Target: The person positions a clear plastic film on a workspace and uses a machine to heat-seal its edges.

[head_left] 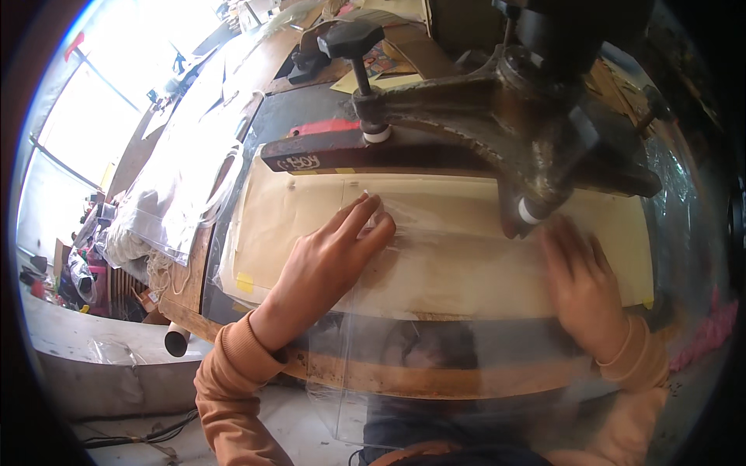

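A clear plastic sheet (373, 342) lies across the tan paper-covered board (268, 221) and hangs over the table's front edge towards me. My left hand (322, 260) is closed, its thumb and fingertips pinching the sheet's far edge near the dark metal bar (435, 155). My right hand (583, 283) rests flat at the right, fingers stretched forward and somewhat blurred. It lies over the sheet's right part, close to the white roller-like knob (532, 210) of the press (497, 101). The right fingertips are partly hidden beside the press arm.
The press's cast arm and bar stand low over the far half of the board. A black knob (351, 40) rises at its left. White plastic bags (175, 182) and a cardboard tube (177, 339) are at the left. Crinkled clear film (676, 202) hangs at the right.
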A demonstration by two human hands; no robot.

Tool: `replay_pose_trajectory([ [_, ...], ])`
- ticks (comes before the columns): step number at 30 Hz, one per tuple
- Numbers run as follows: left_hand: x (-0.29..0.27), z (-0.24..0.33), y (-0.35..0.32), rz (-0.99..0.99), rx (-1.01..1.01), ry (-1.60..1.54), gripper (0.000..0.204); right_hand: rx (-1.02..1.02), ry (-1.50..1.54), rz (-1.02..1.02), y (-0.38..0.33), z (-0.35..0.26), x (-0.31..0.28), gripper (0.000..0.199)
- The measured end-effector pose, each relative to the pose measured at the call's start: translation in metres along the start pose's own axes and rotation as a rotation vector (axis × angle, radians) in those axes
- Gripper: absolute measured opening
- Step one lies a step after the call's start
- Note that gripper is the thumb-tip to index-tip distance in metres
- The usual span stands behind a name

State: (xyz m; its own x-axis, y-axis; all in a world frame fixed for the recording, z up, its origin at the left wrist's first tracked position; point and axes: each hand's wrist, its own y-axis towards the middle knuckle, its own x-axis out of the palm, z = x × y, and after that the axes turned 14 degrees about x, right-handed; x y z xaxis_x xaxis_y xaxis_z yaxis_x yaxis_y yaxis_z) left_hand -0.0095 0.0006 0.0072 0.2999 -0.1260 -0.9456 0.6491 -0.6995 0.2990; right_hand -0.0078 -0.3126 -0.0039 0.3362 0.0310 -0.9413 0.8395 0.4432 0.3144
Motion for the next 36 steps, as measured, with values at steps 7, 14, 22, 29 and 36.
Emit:
replay_pose_trajectory([
  [7,0.009,-0.003,-0.009,0.022,-0.010,0.012,0.037,-0.001,0.041,-0.091,0.005,0.006,-0.002,0.044],
  [14,0.003,0.002,-0.005,-0.027,-0.076,0.050,0.032,0.017,0.049,-0.118,0.007,0.009,0.000,0.046],
  [22,-0.001,0.003,-0.004,-0.076,-0.093,0.235,0.025,0.038,0.070,-0.127,0.007,0.009,0.001,0.047],
  [29,0.003,-0.001,-0.004,0.012,-0.014,0.050,0.025,0.026,0.070,-0.136,0.007,0.011,0.001,0.048],
  [36,0.005,-0.007,-0.003,0.010,-0.028,-0.045,0.026,0.000,0.075,-0.107,0.011,0.015,0.006,0.049],
])
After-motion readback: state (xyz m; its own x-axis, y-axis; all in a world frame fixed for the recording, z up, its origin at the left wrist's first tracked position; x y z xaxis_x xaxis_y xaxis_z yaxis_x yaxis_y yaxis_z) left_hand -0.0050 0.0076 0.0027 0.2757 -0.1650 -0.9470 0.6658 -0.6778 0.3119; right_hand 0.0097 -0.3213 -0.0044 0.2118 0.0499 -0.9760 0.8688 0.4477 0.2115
